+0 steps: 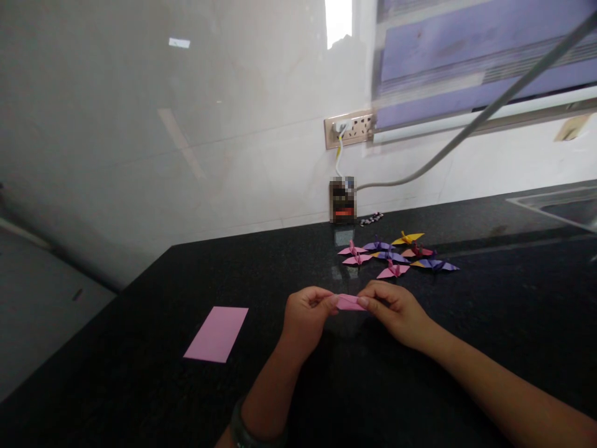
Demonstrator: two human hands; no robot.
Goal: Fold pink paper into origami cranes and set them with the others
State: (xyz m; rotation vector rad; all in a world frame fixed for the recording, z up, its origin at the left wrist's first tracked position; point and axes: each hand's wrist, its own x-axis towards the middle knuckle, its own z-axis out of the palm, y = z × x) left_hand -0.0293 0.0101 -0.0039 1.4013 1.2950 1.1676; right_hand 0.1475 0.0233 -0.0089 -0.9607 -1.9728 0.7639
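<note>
A small folded piece of pink origami paper (349, 303) is stretched between my two hands, just above the black countertop. My left hand (308, 314) pinches its left end between thumb and fingers. On the other end, my right hand (396, 311) has thumb and fingers closed the same way. Parts of the paper are covered by my fingertips. A flat pink sheet (217, 335) lies on the counter to the left of my left hand. Beyond my hands sits a group of folded paper cranes (394, 270) in pink, purple, yellow and red.
The black countertop (140, 330) meets a pale tiled wall (186, 143). Against the wall stands a blurred-out device (343, 200), wired to a socket panel (349, 129). A grey cable (448, 152) runs up to the right. A beaded string (372, 219) lies beside the device.
</note>
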